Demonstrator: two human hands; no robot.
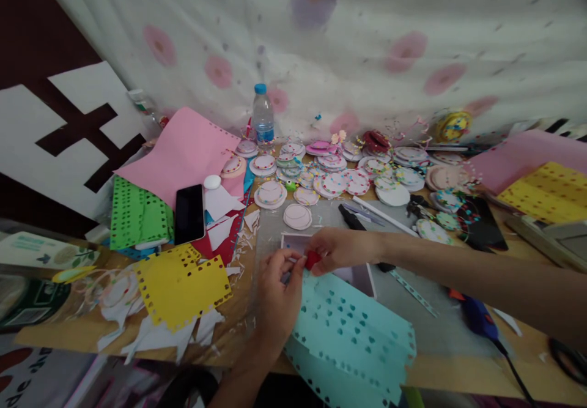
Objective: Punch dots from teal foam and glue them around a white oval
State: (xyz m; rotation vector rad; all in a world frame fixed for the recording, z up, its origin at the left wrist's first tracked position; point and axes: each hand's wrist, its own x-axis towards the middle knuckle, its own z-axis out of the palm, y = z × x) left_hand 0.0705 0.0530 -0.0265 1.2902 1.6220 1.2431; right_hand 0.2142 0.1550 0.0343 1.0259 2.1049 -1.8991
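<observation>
A light blue foam sheet point(355, 334) with rows of punched hearts and flowers hangs over the table's front edge. Its upper left corner lies between my two hands. My left hand point(280, 289) is closed at that corner, thumb and fingers pinched together. My right hand point(337, 250) has its fingers wrapped round a small red punch point(313, 259) at the same corner. Beneath both hands is a shallow white box point(367, 281), partly covered by the sheet and my right hand. Just behind the box lies a round white piece with a drawn circle point(297, 216).
Many decorated paper discs point(331, 184) fill the back. A water bottle point(263, 117) stands behind them. On the left are a phone point(189, 214), pink point(183, 151), green point(137, 215) and yellow sheets point(181, 285). A blue glue gun point(479, 316) lies at right.
</observation>
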